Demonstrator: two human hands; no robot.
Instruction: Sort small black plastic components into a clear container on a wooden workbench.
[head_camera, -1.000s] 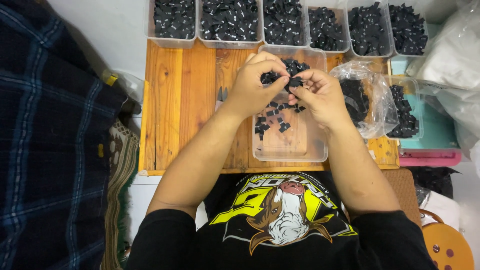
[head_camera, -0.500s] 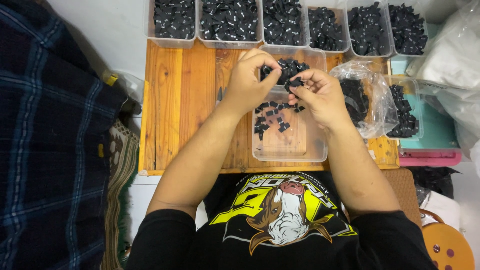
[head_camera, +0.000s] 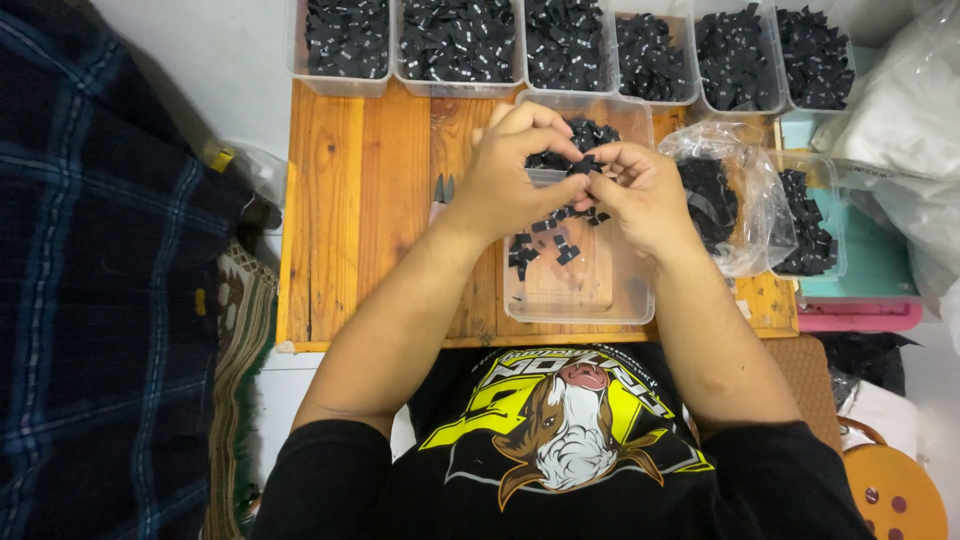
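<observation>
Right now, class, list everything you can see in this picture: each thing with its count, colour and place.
Wooden board: one, orange-brown, centre.
Clear bins: six, full of small black pieces, along the top edge.
Clear tray: one, on the board, holding loose black pieces.
Plastic bag: one, clear, black pieces inside, right of the tray.
Plaid cloth: one, dark blue, left.
Stool: one, orange, bottom right.
Left hand and right hand: together over the tray, pinching black pieces.

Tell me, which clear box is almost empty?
The big clear box right under the hands. You can see the wooden table through its bottom, while the row of boxes at the back is packed with black pieces.
</observation>
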